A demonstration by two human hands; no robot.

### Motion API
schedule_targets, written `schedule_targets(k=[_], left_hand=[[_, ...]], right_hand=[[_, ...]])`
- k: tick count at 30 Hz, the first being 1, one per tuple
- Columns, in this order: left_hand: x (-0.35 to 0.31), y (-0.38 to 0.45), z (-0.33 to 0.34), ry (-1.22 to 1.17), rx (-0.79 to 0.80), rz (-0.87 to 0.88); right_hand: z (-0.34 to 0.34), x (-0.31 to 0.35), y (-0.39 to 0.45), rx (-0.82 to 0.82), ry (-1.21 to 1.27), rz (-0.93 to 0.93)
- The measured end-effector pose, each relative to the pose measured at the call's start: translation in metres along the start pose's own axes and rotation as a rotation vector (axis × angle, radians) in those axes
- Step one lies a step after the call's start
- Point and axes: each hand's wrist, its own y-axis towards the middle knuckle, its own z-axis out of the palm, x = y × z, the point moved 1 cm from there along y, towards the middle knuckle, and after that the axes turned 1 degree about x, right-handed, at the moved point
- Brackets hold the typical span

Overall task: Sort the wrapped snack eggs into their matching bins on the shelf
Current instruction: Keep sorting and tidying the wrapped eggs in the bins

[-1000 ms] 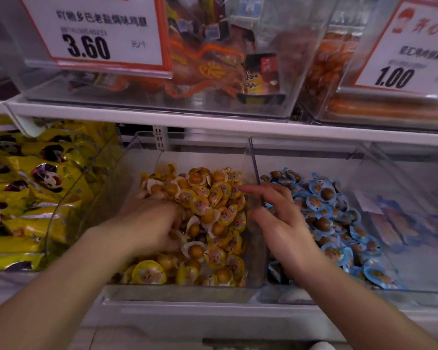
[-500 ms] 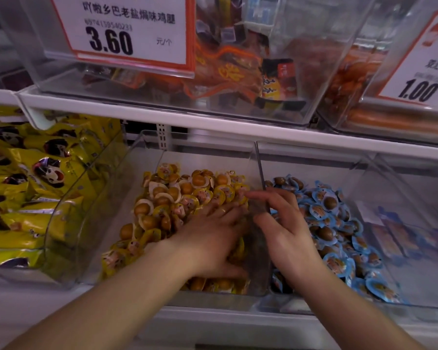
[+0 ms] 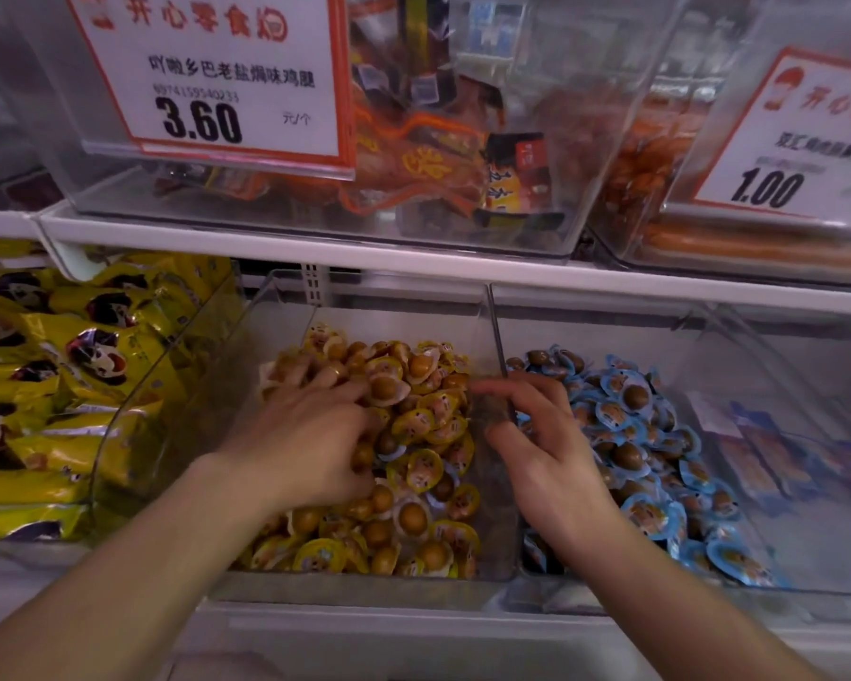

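The left hand [image 3: 310, 444] lies palm-down, fingers curled into the yellow-wrapped eggs [image 3: 413, 435] in the middle bin [image 3: 276, 307]. The right hand [image 3: 546, 449] hovers over the divider [image 3: 499, 346], fingers loosely spread, holding nothing visible. The blue-wrapped eggs [image 3: 634, 425] lie immediately to its right, nearer this hand.

the left price card [image 3: 222, 76], clipped to the front of the clear upper bin [image 3: 536, 223], carries a red heading 开心零食, then black text 吖啦乡巴老盐焗味鸡腿, a faint barcode number (too blurred to trust), the price 3.60 and 元/个. to the right of that card, the right price card [image 3: 806, 145] on the neighbouring bin shows 开心 in red, a blurred line starting 双汇, and the price 1.00. print on the packets is not legible.
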Motion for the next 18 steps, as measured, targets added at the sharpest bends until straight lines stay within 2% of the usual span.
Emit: schedule_targets(k=[5, 7, 10, 15, 18], left_hand=[[-0.036, 0.017, 0.002, -0.178, -0.12, 0.144], [-0.05, 0.025, 0.009, -0.214, -0.022, 0.152], [-0.06, 0.034, 0.022, -0.079, 0.173, 0.103], [-0.069, 0.039, 0.029, 0.066, 0.27, 0.087], [-0.068, 0.037, 0.028, -0.063, 0.269, 0.12]], right_hand=[[0.0, 0.0, -0.001, -0.004, -0.003, 0.005], [0.0, -0.001, -0.001, -0.001, -0.011, 0.009], [0.0, -0.001, 0.0, -0.001, -0.027, 0.018], [0.0, 0.0, -0.001, 0.005, -0.041, 0.009], [0.0, 0.0, 0.0, 0.002, -0.045, 0.011]])
